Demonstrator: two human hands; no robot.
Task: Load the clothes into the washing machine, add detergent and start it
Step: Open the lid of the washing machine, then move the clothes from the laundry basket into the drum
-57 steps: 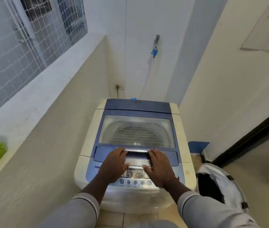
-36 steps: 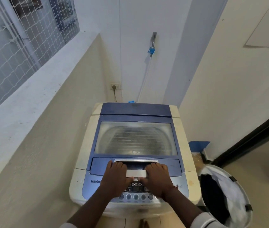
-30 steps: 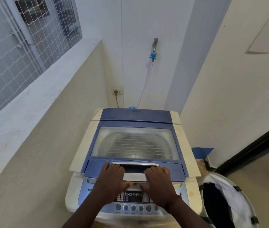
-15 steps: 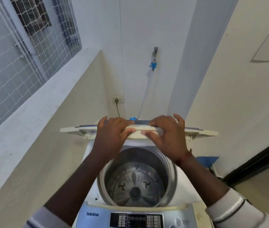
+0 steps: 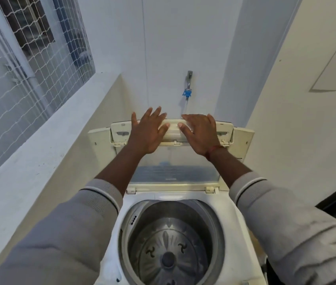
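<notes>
Lid (image 5: pixel 173 130) folded, raised near upright at the back of washing machine (image 5: pixel 234 212). Left hand (image 5: pixel 146 134) and right hand (image 5: pixel 202 134) laid flat on its upper edge, fingers straight, nothing grasped. Drum (image 5: pixel 171 249) exposed; no clothes seen inside. Lid best pushed evenly until leaned back securely, lest it drop.

Netted window (image 5: pixel 29 58) upper L; tap (image 5: pixel 189 78) w/ blue fitting (image 5: pixel 187 93), back wall (image 5: pixel 183 38).

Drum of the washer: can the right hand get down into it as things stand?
Probably yes. The lid stands folded up at the back, with the right hand and left hand flat against it, so the drum lies open below, with nothing across it.
</notes>
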